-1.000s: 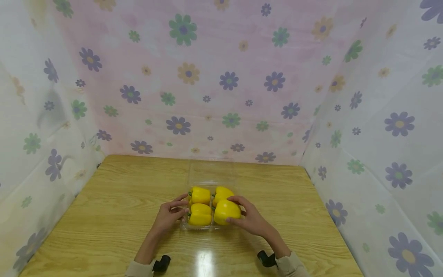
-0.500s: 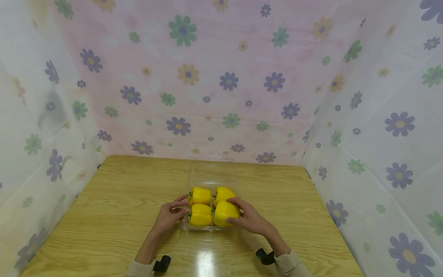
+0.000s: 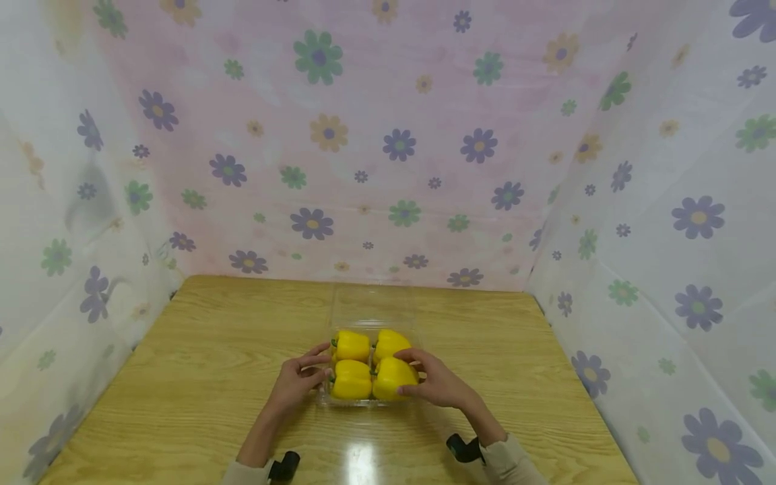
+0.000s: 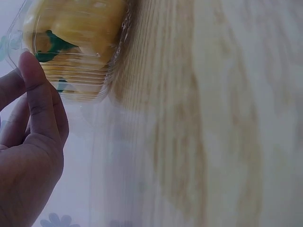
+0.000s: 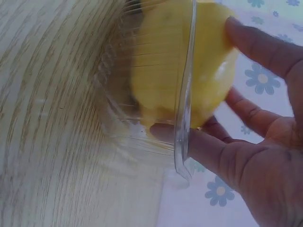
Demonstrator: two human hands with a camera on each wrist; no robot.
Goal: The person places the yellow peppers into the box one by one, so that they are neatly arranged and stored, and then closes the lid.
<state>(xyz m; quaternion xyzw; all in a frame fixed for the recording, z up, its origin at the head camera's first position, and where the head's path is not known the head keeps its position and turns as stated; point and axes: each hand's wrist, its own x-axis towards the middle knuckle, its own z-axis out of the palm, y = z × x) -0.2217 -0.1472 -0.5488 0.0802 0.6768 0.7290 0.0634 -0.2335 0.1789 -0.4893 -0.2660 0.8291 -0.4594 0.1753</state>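
A clear plastic container lies on the table with several yellow bell peppers in it, among them the back-left pepper, back-right pepper and front-left pepper. My right hand grips the front-right yellow bell pepper, fingers and thumb around its right side. In the right wrist view that pepper sits partly below the container's rim, and the thumb reaches inside the wall. My left hand holds the container's left edge; in the left wrist view a fingertip meets the rim.
The container's transparent lid lies folded back behind it on the wooden table. Flower-patterned cloth hangs at the back and both sides. Black wrist-worn devices sit by the beige cuffs.
My right hand has lowered the front-right bell pepper and shifted it slightly left, deeper into the container. The left hand stays at the container's left edge.
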